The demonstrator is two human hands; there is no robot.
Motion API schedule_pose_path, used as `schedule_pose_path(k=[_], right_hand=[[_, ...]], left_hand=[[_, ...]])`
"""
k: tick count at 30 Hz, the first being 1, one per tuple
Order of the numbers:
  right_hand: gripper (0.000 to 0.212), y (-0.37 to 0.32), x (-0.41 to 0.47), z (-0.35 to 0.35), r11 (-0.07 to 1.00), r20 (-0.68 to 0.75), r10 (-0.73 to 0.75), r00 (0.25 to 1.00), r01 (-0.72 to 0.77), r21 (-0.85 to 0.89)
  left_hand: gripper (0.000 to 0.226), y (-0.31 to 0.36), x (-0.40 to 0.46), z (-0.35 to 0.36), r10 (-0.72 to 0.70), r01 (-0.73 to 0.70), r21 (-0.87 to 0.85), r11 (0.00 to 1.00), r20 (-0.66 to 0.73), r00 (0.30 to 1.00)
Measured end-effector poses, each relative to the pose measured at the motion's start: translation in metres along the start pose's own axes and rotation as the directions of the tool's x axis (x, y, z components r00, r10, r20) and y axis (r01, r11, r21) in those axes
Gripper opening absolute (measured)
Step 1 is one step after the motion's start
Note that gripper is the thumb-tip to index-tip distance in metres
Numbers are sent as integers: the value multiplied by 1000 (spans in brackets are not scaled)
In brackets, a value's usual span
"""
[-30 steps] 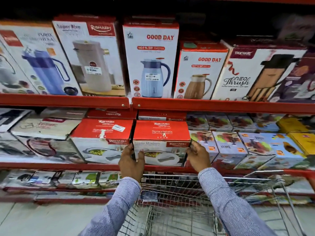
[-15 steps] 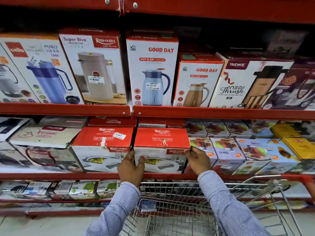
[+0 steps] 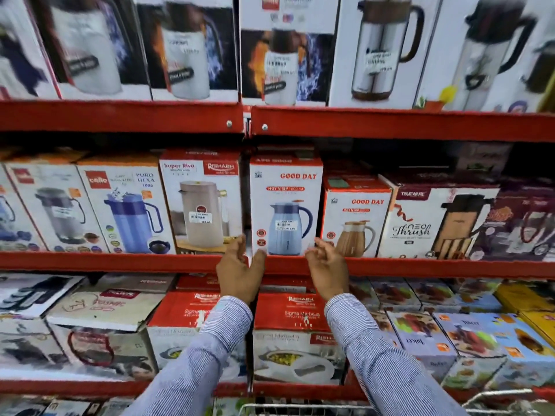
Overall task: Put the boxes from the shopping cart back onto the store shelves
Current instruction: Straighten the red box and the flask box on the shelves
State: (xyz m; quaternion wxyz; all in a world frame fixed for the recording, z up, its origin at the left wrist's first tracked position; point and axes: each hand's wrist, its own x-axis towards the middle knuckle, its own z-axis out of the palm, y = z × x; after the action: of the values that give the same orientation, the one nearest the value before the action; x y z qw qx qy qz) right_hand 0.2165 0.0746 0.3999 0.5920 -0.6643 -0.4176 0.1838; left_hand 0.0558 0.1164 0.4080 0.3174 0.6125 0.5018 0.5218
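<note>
A red-topped Sigma Marbella box (image 3: 292,334) rests on the lower red shelf, next to a matching box (image 3: 177,322) on its left. My left hand (image 3: 240,273) and my right hand (image 3: 327,267) are raised in front of the middle shelf's edge (image 3: 420,267), both with fingers apart and holding nothing. They flank the bottom of the white Good Day jug box (image 3: 285,205); my left thumb lies at its lower left corner, and whether it touches is unclear. Only the shopping cart's wire rim (image 3: 300,408) shows at the bottom edge.
Tall jug boxes fill the middle shelf: Super Riva box (image 3: 201,202), a smaller Good Day box (image 3: 356,217), Trueware box (image 3: 432,223). Flask boxes line the top shelf (image 3: 120,115). Juicer boxes (image 3: 420,334) crowd the lower right.
Both hands have let go of the Sigma Marbella box and risen to the middle shelf, fingers now spread. The view has tilted upward, so the cart has dropped almost out of sight.
</note>
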Motion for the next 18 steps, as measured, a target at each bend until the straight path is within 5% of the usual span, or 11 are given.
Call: schedule_pose_path(k=[18], right_hand=[[44, 0, 18, 9, 981, -32, 90, 995, -94, -169]], left_hand=[[42, -9, 27, 18, 5, -14, 64, 998, 130, 991]])
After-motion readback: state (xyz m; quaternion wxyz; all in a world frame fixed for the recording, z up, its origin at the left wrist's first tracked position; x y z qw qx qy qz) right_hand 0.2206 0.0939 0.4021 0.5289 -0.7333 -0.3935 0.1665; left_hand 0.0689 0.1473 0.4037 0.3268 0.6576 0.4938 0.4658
